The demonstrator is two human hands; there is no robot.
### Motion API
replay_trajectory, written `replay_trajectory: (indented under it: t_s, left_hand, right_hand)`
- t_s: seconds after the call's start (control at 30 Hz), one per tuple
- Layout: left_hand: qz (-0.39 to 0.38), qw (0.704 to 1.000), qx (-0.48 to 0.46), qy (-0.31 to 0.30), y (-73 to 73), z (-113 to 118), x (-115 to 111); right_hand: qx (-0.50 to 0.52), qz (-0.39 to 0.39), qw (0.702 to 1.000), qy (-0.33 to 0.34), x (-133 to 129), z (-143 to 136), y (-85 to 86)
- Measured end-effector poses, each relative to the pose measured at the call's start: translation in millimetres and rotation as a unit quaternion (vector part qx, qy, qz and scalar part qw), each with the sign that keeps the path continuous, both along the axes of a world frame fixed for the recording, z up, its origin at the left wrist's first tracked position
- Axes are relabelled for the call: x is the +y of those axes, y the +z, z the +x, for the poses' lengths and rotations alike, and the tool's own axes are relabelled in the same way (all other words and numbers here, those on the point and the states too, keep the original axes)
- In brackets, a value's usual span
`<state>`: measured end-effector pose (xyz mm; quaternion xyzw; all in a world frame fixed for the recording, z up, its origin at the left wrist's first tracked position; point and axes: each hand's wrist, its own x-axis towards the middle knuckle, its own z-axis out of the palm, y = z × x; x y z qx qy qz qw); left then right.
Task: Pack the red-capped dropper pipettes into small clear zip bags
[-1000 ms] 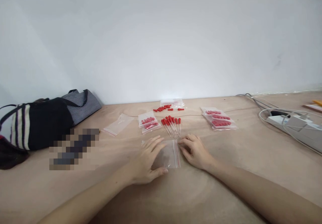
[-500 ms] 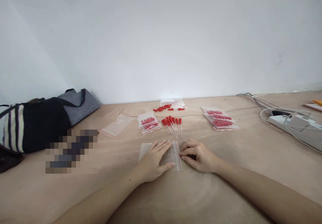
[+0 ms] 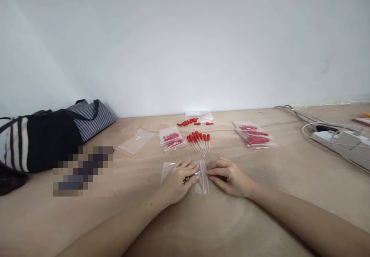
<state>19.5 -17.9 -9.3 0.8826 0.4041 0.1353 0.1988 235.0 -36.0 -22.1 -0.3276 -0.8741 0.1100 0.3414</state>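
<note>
- My left hand (image 3: 180, 178) rests palm-down on a clear zip bag (image 3: 202, 185), which lies flat in front of me; its fingers are a little spread, the thumb close to the forefinger, and I cannot tell whether they pinch the film.
- My right hand (image 3: 228, 178) is curled, thumb and forefinger nearly together at the bag's zip end; whether they grip that edge, I cannot tell.
- Just beyond the bag lie red-topped droppers (image 3: 199, 138), loosely fanned, tubes towards me.
- To their left, two overlapping filled bags (image 3: 173, 138) have red bulbs inside.
- Further left is another flat bag (image 3: 135, 141).
- On the right, overlapping bags in a stack (image 3: 257, 136) contain rows of red pieces.
- Near the wall, loose red bulbs (image 3: 186, 123) lie beside clear plastic (image 3: 199, 115), its contents too small to tell.
</note>
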Motion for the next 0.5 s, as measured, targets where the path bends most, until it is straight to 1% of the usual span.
replay_trajectory:
  t_s: [0.23, 0.4, 0.5]
  left_hand:
    - [-0.002, 1.0, -0.011, 0.004, 0.8, 0.3, -0.7]
    - [-0.007, 1.0, -0.015, 0.005, 2.7, 0.9, -1.3]
    - [-0.008, 1.0, -0.014, 0.006, 3.8, 1.6, -1.5]
  right_hand:
    - [-0.024, 0.019, 0.999, 0.014, -0.3, -1.3, -0.3]
    - [-0.027, 0.016, 0.999, -0.035, -0.2, -1.3, 0.5]
    - [-0.028, 0.014, 0.999, -0.026, 0.3, -1.0, -0.1]
